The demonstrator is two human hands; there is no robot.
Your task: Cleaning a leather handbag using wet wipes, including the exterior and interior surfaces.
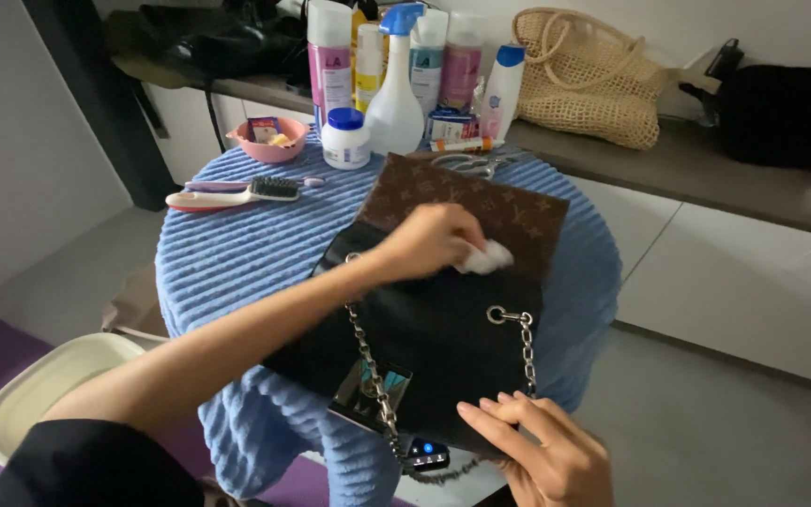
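Note:
A black handbag (443, 347) lies open on a round table under a blue ribbed cloth (227, 253). Its brown patterned flap (509, 211) is folded back, away from me. A silver chain strap (368, 352) runs across the black panel. My left hand (424, 242) reaches in from the lower left and pinches a small white pad (487, 256), pressing it where the flap meets the black panel. My right hand (542, 451) rests its fingertips on the bag's near edge. A small dark device with a blue light (426, 453) sits beside that edge.
At the table's far side lie a pink-handled brush (237, 192), a pink bowl (267, 141), a blue-lidded white jar (345, 139), a spray bottle (396, 94), several bottles and scissors (469, 164). A woven straw bag (589, 80) sits on the counter behind. A white tray-like object (44, 390) is lower left.

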